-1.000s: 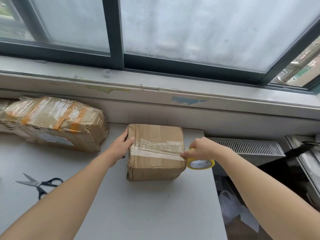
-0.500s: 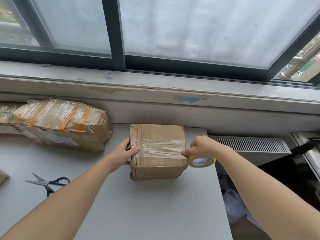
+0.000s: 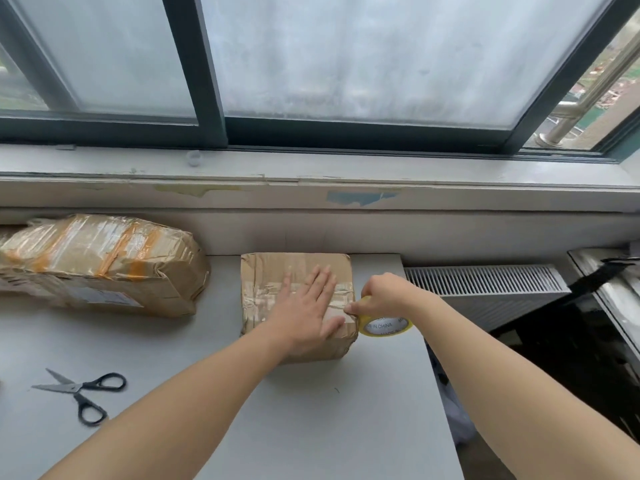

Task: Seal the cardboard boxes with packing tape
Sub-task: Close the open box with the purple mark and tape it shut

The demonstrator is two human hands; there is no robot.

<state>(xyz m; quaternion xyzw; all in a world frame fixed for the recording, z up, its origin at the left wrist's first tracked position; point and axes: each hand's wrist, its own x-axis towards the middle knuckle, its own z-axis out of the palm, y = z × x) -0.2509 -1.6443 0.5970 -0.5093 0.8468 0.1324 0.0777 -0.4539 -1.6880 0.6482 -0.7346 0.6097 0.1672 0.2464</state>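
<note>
A small brown cardboard box [image 3: 273, 271] sits on the grey table near its far right corner, with a strip of clear tape across its top. My left hand [image 3: 308, 306] lies flat on the box top, fingers straight, pressing on the tape. My right hand [image 3: 381, 294] grips a yellow-cored roll of packing tape [image 3: 384, 325] at the box's right edge, with the tape running from the roll onto the box.
A larger box [image 3: 100, 261] wrapped in clear and orange tape lies at the left by the wall. Black-handled scissors [image 3: 81, 393] lie on the table [image 3: 329, 427] at the front left. The table's right edge drops off beside a white radiator grille [image 3: 485, 282].
My left hand has moved from the box's left side onto its top and now lies flat on the tape. My right hand still holds the roll at the right edge.
</note>
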